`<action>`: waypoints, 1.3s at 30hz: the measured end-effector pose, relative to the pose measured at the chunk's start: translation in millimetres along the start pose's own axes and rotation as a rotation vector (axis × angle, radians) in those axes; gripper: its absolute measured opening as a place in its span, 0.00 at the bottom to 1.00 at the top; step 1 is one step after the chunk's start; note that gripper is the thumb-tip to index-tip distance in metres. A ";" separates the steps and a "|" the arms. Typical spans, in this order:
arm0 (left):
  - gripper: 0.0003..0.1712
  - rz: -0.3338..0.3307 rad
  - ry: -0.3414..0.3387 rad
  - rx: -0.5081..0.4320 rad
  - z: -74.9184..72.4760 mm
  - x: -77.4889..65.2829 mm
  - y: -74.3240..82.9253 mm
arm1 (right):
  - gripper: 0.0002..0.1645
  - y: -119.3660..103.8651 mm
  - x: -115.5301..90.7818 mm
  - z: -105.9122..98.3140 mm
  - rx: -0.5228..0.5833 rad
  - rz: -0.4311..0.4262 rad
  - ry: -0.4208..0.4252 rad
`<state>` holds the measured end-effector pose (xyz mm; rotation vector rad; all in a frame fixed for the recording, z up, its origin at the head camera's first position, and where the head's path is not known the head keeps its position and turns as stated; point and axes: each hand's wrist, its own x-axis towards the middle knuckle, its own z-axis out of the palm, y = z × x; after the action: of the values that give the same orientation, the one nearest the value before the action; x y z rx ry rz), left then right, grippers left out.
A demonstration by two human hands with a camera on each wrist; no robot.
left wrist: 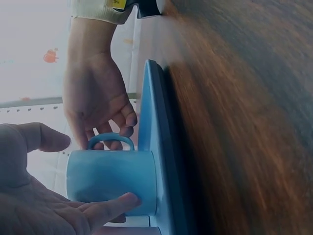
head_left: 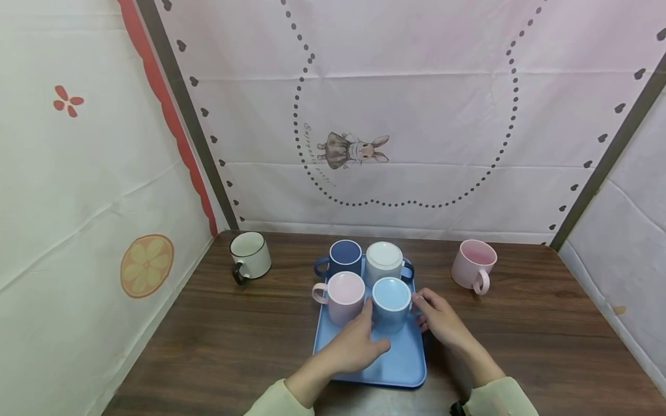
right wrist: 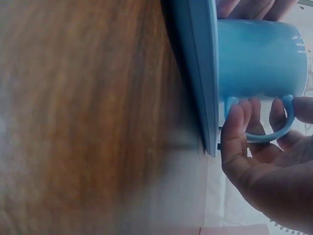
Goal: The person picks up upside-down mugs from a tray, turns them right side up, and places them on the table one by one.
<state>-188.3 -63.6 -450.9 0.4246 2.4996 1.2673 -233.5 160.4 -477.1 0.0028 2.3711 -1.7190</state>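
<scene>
Light blue and glossy, a mug (head_left: pixel 391 315) stands at the front right of a cluster of four on a blue tray (head_left: pixel 400 367), and both of the person's hands are at it. The right grip (head_left: pixel 442 319) is grasping it by the handle (right wrist: pixel 281 133), with fingertips curled through the loop and the thumb at the loop's upper end, as the right wrist view shows. The left grip (head_left: pixel 354 345) is not clenched: its fingers (left wrist: pixel 110 210) run fairly straight along the mug's opposite side, between it and a pink mug (head_left: pixel 346 312), while the thumb (left wrist: pixel 49 137) sticks out free. Behind the pink one sits a navy mug (head_left: pixel 346 254), and to the right of that, behind the light blue one, a white mug (head_left: pixel 382 271) with a dark handle. The four appear to be upside down, flat bases uppermost, though from this height that is hard to be sure of. Pink and navy handles point left; the light blue and white ones have theirs on the right. Nothing stands on the near part of the tray. Around it is a dark wood-grain bench (head_left: pixel 234 346), with a dark-rimmed white cup (head_left: pixel 255 263) at the back left and a pale pink cup (head_left: pixel 468 271) at the back right, both mouth up and well apart from the tray. Printed white cloth (head_left: pixel 416 115) hangs behind, showing a rabbit in a skirt (head_left: pixel 348 150).
</scene>
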 end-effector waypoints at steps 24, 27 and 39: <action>0.53 0.042 0.020 0.051 -6.4 -12.0 11.9 | 0.23 -11.5 -14.0 -12.9 0.019 -0.137 -0.139; 0.52 0.060 0.029 0.072 -8.2 -15.1 13.1 | 0.23 -13.4 -17.3 -12.8 0.028 -0.131 -0.127; 0.51 0.087 0.038 0.075 -18.1 -31.5 20.8 | 0.26 -25.0 -31.0 -14.7 0.006 -0.162 -0.154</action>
<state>-164.3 -77.4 -419.4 0.5377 2.5929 1.2277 -208.8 170.0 -443.9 -0.3179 2.3083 -1.7267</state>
